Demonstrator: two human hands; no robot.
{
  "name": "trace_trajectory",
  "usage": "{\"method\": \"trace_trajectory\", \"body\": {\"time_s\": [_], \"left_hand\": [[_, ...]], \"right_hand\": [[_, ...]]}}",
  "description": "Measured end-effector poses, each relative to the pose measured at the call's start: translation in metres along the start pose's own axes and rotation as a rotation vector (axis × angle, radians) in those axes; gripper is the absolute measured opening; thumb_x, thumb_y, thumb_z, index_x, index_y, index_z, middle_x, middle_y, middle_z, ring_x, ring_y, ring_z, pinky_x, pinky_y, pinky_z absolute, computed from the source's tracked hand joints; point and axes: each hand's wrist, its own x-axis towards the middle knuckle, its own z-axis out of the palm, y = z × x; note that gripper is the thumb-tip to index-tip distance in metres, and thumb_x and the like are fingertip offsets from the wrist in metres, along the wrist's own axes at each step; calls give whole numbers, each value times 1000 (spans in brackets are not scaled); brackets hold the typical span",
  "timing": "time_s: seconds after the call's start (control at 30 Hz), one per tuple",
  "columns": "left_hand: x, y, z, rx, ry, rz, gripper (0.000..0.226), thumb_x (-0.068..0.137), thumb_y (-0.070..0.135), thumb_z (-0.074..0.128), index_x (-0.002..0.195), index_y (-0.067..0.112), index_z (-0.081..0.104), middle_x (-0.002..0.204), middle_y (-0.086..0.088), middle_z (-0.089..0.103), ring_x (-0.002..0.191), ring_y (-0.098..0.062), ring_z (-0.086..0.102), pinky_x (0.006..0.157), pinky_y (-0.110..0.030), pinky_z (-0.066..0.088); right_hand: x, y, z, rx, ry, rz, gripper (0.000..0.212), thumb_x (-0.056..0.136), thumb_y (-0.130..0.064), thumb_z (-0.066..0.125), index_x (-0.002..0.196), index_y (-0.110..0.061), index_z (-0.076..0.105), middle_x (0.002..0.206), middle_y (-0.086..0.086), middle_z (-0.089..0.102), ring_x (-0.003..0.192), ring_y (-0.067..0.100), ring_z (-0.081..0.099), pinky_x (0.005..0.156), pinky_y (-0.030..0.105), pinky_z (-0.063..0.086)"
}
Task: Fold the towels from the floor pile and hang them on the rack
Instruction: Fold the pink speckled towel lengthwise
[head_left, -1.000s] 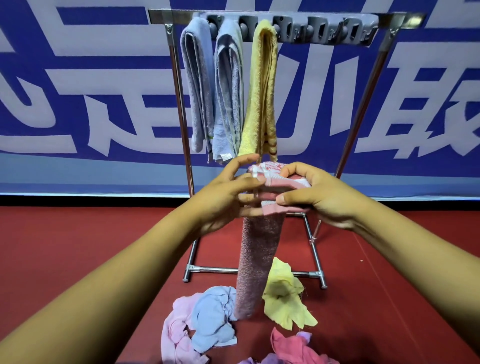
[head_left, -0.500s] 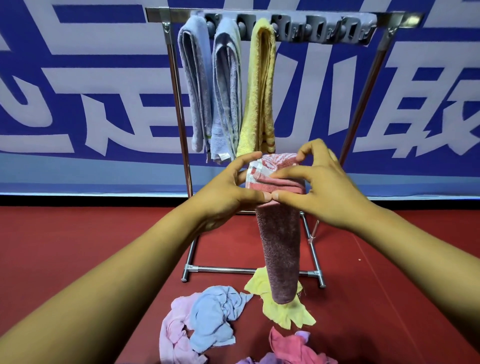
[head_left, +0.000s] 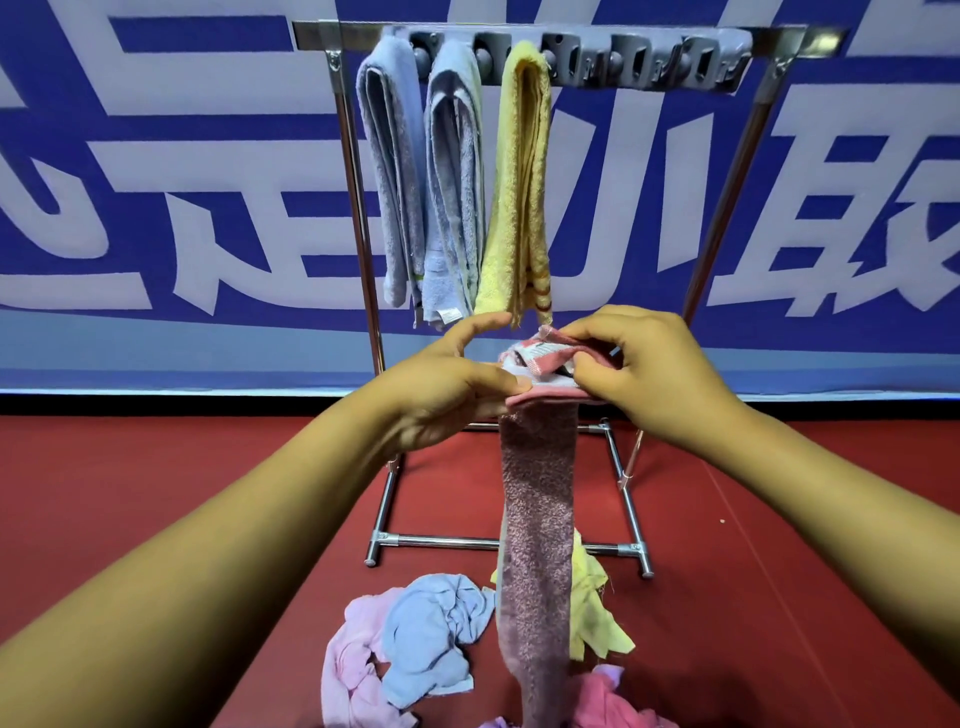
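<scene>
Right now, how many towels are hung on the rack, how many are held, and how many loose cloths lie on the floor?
Hung on the steel rack: 3 (pale blue folded towel, grey-blue folded towel, yellow folded towel)
Held in both hands: 1 (long dusty-pink terry towel)
Floor pile, visible: at least 5, partly cropped
Total: at least 9
</scene>
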Motion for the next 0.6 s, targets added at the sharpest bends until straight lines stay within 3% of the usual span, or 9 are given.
{"method": "trace_trajectory", "body": {"time_s": [0.1,0.17,0.23,0.3,0.33,0.4,0.5,0.6], "left_hand": [[2,2,0,-53,62,-26,37,86,-18,50,99,15,49,77,-15,65,57,-15,66,56,-23,58],[0,3,0,-50,14,-19,28,85,-17,50,90,11,53,78,-12,66,61,-13,67,61,-21,59],[-3,2,-1,-77,-86,-14,31,76,-19,53,101,-1,58,95,-17,65,75,-16,68,77,-25,58],[-4,-2,-6,53,-159,32,51,68,-19,55,118,-10,54,106,-17,64,90,-17,67,87,-27,56],[-4,-4,-7,189,-154,61,52,70,-21,59,121,-9,53,104,-12,66,92,-15,67,87,-26,55],[-5,-6,-4,398,-87,148,34,80,-16,63,112,-4,58,92,-6,67,82,-10,66,81,-24,56],[-7,-4,6,491,16,212,13,95,5,55,104,8,64,94,-13,63,81,-15,62,69,-20,56],[-2,-2,6,852,117,320,16,99,19,51,101,21,67,96,-7,50,92,-9,47,76,-3,38]], "right_hand": [[-1,-2,-1,58,34,78,23,80,-12,63,97,-21,75,82,0,69,77,8,57,67,17,41],[2,-1,-2,119,39,170,21,83,-12,62,94,-25,74,76,-4,69,68,5,55,60,16,40],[7,1,-4,197,22,239,20,85,-13,62,91,-29,72,73,-10,67,62,0,51,57,13,39],[11,2,-6,299,-6,278,20,87,-12,63,89,-31,70,73,-13,67,62,-3,52,59,12,41],[12,2,-7,355,-22,298,18,87,-12,65,90,-29,71,75,-11,69,64,-3,54,62,13,43],[13,1,-8,423,-52,331,16,85,-11,68,95,-22,74,83,0,73,71,3,59,67,17,46],[14,0,-9,459,-63,339,17,85,-9,68,99,-17,74,94,11,73,79,9,62,75,26,50],[13,-1,-11,493,-82,336,18,87,-7,66,99,-17,74,96,10,73,82,9,63,81,27,51]]}}
